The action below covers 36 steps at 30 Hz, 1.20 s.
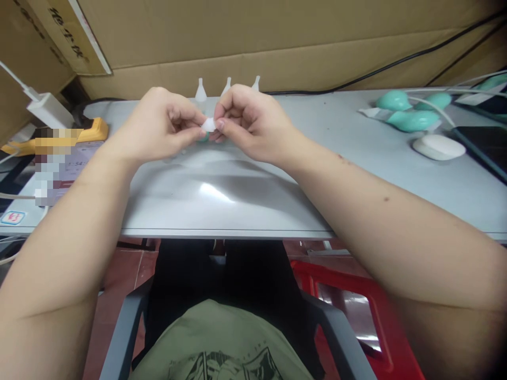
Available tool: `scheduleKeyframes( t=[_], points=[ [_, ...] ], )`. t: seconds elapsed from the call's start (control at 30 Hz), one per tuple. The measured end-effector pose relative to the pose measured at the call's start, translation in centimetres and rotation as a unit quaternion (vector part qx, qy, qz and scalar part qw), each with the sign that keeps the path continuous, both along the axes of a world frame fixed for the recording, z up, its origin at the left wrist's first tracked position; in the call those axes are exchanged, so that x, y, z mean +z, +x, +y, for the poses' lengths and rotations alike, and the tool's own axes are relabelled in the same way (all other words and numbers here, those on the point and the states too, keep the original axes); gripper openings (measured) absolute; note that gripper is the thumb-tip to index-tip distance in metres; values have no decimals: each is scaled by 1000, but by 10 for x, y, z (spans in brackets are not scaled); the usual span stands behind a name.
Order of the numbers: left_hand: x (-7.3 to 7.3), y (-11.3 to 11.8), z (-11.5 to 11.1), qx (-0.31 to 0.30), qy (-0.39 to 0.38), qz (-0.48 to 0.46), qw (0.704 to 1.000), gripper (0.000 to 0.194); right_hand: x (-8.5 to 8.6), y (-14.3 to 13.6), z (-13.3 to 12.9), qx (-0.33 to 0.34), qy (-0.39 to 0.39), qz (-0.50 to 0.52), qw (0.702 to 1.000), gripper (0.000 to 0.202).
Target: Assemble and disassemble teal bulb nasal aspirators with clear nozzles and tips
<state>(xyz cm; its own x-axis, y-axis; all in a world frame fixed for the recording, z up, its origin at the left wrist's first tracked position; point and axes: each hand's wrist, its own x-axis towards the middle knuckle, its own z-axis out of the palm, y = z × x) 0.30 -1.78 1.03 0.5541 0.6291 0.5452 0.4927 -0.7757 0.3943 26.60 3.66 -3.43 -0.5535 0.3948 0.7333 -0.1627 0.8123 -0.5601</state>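
Observation:
Between the fingertips of my left hand [172, 124] and my right hand [247, 121] is a small white translucent piece [208, 125]. Both hands pinch it from either side, above the grey table. Just below it, partly behind the fingers, shows a bit of teal [204, 137]. Behind my hands stand three translucent nozzle-tipped pieces: one on the left [200, 92], one in the middle [227, 86] and one on the right [256, 83]; my right hand partly hides the latter two.
The grey table [245, 211] meets a cardboard wall. At right lie teal bulbs [415, 120], a white oval case [439, 147] and a dark device [485, 148]. At left are a white adapter [50, 111], a yellow object [95, 131] and a phone [77, 163]. Cables run behind.

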Motion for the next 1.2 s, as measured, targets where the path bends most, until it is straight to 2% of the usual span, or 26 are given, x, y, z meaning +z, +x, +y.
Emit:
scheduleKeyframes(
  t=[0.07,0.2,0.57,0.8,0.97,1.07,1.13,1.2],
  points=[
    [1,-1,0,-9,13,11,1000,25,0,-2,-1,36,-69,13,997,20],
    [2,-4,3,1,47,57,997,28,5,-2,-3,33,-158,-18,987,34],
    [8,-5,0,10,68,123,990,34,8,-4,-9,57,-256,-4,965,32],
    [10,-5,-4,26,68,149,986,39,6,-9,-10,70,-288,20,955,41],
    [15,-4,-8,18,61,135,989,36,5,-15,-14,76,-302,44,949,33],
    [21,-4,-19,21,60,101,993,31,9,-22,-21,50,-328,61,941,31],
    [26,-6,-28,52,40,43,997,29,10,-26,-23,17,-331,48,942,30],
    [32,-11,-37,95,22,-12,995,29,7,-28,-20,-11,-298,6,955,27]
  ],
)
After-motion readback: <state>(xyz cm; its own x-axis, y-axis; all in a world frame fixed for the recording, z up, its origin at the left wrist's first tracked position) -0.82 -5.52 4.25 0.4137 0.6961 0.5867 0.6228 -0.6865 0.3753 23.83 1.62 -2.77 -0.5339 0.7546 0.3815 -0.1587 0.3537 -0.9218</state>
